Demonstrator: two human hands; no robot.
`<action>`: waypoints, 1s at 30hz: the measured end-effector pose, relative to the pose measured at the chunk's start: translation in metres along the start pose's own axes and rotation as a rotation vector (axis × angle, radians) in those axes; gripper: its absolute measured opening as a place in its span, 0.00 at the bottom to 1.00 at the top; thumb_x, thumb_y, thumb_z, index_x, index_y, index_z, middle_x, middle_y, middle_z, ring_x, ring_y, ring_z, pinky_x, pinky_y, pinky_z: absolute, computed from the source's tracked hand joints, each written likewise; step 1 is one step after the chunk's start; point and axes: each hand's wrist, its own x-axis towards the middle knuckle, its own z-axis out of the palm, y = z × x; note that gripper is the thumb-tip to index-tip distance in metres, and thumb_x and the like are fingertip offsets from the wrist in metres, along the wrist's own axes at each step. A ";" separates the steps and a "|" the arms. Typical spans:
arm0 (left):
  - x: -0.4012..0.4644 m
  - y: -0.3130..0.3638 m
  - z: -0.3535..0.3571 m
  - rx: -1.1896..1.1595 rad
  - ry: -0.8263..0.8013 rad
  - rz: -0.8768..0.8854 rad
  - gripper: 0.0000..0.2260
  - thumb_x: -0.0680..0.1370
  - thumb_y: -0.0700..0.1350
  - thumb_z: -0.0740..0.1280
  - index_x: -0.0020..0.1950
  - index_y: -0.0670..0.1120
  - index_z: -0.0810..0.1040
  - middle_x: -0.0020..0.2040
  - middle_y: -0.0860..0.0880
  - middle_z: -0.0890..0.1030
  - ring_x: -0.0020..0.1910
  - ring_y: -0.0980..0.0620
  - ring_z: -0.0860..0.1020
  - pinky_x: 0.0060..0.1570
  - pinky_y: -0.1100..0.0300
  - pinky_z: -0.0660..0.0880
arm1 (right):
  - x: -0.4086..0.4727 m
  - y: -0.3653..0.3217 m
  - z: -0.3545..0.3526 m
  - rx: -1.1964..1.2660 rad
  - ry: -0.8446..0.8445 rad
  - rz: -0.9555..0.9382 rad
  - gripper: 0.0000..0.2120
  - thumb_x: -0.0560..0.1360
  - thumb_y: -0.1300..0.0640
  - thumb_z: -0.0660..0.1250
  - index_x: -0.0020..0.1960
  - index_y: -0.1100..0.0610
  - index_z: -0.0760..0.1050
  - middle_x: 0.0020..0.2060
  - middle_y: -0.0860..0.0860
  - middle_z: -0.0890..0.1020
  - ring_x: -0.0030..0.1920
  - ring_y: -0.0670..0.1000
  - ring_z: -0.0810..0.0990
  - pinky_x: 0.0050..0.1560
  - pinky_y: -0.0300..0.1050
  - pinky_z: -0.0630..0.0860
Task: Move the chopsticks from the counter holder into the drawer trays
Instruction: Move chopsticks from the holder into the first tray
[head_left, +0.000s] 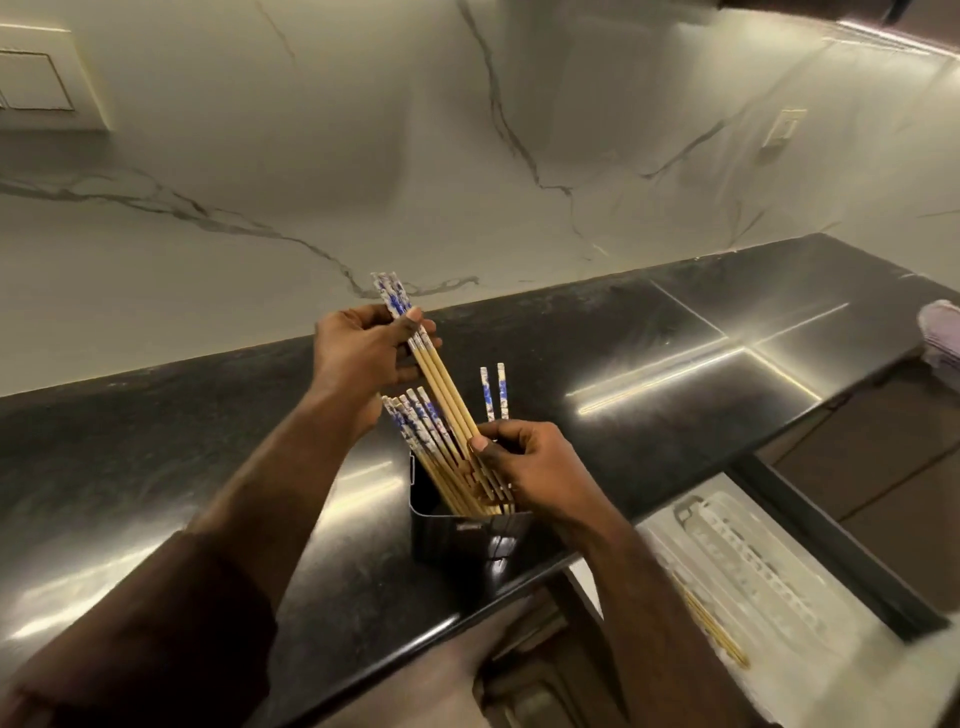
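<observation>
A black holder (467, 535) stands on the dark counter near its front edge, with several wooden chopsticks (426, 431) with blue-and-white tops leaning in it. My left hand (363, 348) grips the patterned tops of a raised bundle of chopsticks (441, 379) that slants down into the holder. My right hand (524, 467) pinches the lower part of that bundle at the holder's rim. Two more chopsticks (493, 392) stand upright behind my right hand. The open drawer at lower right holds pale trays (753, 577), and a few chopsticks (717, 634) lie in the drawer.
The black counter (701, 374) runs to the right along a marble backsplash (467, 156). A pale cloth (943, 332) lies at the counter's far right edge. A wall switch plate (782, 127) sits on the backsplash. Dark cabinet fronts (883, 457) are below the counter.
</observation>
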 end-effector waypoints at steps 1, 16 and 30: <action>-0.003 0.001 0.004 -0.015 -0.007 -0.012 0.07 0.77 0.40 0.70 0.52 0.38 0.81 0.45 0.41 0.87 0.43 0.45 0.87 0.37 0.54 0.82 | -0.009 0.001 -0.005 0.060 -0.017 0.031 0.09 0.79 0.56 0.65 0.56 0.52 0.81 0.47 0.51 0.86 0.48 0.49 0.85 0.53 0.54 0.82; -0.112 -0.044 0.141 -0.088 -0.155 -0.094 0.08 0.77 0.41 0.70 0.55 0.39 0.80 0.46 0.43 0.87 0.46 0.47 0.86 0.41 0.53 0.83 | -0.140 0.060 -0.122 0.349 0.018 0.182 0.09 0.79 0.60 0.65 0.55 0.62 0.81 0.44 0.61 0.85 0.41 0.58 0.85 0.43 0.52 0.83; -0.252 -0.142 0.357 -0.175 -0.335 -0.246 0.09 0.80 0.43 0.66 0.57 0.40 0.79 0.47 0.41 0.87 0.46 0.43 0.86 0.39 0.50 0.83 | -0.291 0.153 -0.301 0.461 0.091 0.324 0.09 0.77 0.59 0.68 0.50 0.65 0.83 0.41 0.62 0.84 0.39 0.58 0.84 0.41 0.51 0.82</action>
